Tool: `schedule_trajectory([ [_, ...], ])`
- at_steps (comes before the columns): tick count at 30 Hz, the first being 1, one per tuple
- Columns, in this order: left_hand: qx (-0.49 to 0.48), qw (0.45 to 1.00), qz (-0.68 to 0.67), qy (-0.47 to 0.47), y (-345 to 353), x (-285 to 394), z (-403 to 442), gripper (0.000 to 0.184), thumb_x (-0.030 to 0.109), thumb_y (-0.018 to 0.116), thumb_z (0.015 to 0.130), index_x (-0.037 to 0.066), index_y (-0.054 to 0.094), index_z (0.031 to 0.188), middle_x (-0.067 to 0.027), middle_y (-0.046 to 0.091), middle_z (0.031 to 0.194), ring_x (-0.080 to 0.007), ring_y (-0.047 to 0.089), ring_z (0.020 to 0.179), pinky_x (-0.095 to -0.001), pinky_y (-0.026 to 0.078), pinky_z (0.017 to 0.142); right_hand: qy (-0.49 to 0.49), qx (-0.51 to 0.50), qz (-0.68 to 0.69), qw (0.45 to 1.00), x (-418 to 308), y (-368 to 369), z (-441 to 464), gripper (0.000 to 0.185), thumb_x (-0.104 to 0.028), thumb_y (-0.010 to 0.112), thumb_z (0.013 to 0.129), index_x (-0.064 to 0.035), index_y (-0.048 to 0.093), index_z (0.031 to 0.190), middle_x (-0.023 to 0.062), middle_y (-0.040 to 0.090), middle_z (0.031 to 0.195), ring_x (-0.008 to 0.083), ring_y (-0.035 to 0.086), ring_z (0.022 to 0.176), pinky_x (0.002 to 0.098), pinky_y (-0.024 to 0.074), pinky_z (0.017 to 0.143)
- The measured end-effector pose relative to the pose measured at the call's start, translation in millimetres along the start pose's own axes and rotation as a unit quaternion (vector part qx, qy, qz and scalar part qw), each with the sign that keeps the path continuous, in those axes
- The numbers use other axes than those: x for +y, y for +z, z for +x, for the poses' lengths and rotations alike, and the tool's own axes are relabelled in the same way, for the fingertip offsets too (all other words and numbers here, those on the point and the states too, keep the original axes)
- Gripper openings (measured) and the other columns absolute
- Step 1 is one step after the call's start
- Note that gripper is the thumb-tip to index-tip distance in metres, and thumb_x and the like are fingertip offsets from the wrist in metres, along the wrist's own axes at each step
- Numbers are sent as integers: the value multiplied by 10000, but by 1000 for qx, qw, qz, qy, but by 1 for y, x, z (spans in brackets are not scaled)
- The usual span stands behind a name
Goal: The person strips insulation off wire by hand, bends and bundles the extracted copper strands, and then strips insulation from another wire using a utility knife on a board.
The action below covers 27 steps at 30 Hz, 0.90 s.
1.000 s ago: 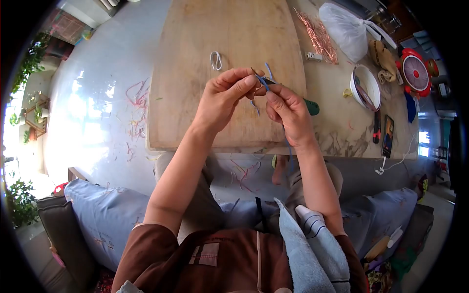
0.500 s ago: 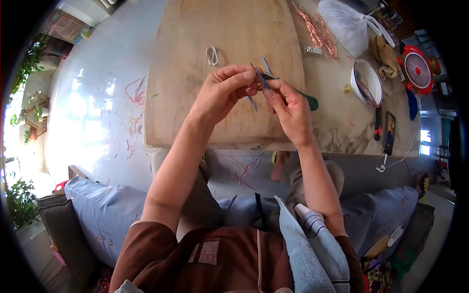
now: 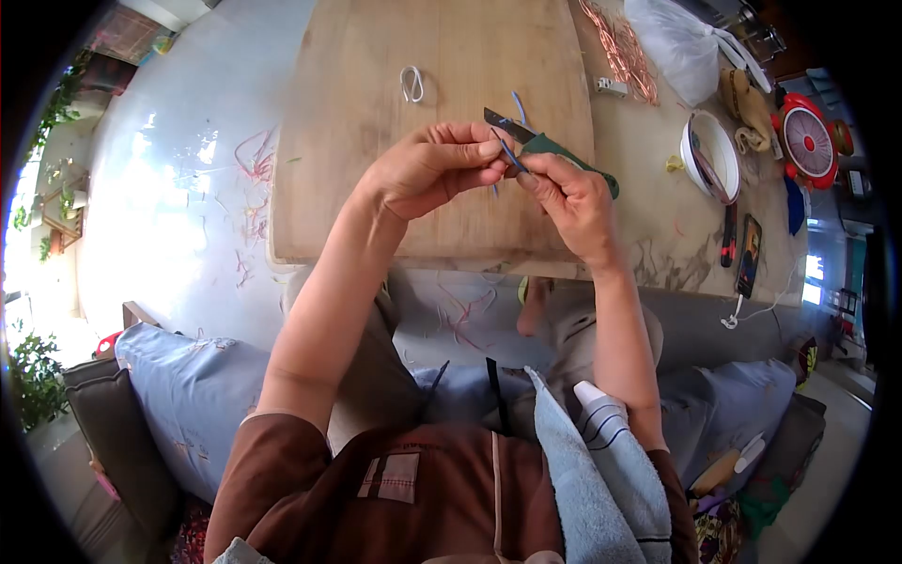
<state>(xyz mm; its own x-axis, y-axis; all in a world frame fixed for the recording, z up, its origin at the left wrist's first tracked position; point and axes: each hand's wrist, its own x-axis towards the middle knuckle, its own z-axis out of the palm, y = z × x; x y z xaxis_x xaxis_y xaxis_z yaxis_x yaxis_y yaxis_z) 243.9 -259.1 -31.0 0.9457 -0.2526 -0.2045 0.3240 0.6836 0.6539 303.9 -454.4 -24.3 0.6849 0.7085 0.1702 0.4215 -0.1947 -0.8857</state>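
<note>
A thin blue wire (image 3: 508, 151) spans the small gap between my two hands, over the wooden board (image 3: 357, 188). My left hand (image 3: 427, 174) pinches it between thumb and fingertips. On the other side, my right hand (image 3: 573, 202) grips it near the thumb, fingers curled. Just beyond my fingers lies a knife (image 3: 564, 155) with a dark blade and green handle, partly covered by my right hand. Another bit of blue wire (image 3: 519, 105) shows behind the blade. Farther left on the board is a white looped cable (image 3: 404, 83).
Stripped copper wire (image 3: 620, 56) lies at the back right, near a white plastic bag (image 3: 672, 47). A white bowl (image 3: 689, 160), a red-handled tool (image 3: 728, 240) and a phone (image 3: 749, 256) are on the table's right. Coloured wire scraps (image 3: 465, 315) litter the floor.
More of the knife now shows beyond my hands, blade and handle both. The hands have shifted slightly, still holding the blue wire, and the view has moved a little.
</note>
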Motion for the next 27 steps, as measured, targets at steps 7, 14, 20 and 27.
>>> schedule_trajectory([
  [7,-10,999,-37,-18,11,-3,2,141,112,506,908,-12,564,877,-69,590,798,-97,593,732,-146,515,647,117,-71,235,962,-6,-7,-3,177,-188,568,887,-25,631,917,-61,431,591,25,379,533,191,307,494],
  [14,-70,995,-53,-44,9,-4,-2,146,135,522,903,4,575,867,-24,565,744,-70,573,674,-132,489,590,160,-102,383,904,1,1,-12,201,-189,555,891,-22,604,991,-33,507,683,37,366,499,181,265,455],
  [20,106,978,59,169,13,-13,2,126,105,581,867,18,607,953,-54,633,854,-121,612,754,-236,516,723,233,-61,587,773,7,10,4,203,-232,478,933,-51,568,949,-61,371,526,29,228,417,200,203,419],
  [27,164,962,85,202,18,-14,1,205,139,602,859,-36,617,966,-85,647,832,-133,624,746,-246,515,726,190,-16,405,894,6,13,4,227,-256,527,907,-51,625,922,-74,355,508,28,269,453,199,190,431],
])
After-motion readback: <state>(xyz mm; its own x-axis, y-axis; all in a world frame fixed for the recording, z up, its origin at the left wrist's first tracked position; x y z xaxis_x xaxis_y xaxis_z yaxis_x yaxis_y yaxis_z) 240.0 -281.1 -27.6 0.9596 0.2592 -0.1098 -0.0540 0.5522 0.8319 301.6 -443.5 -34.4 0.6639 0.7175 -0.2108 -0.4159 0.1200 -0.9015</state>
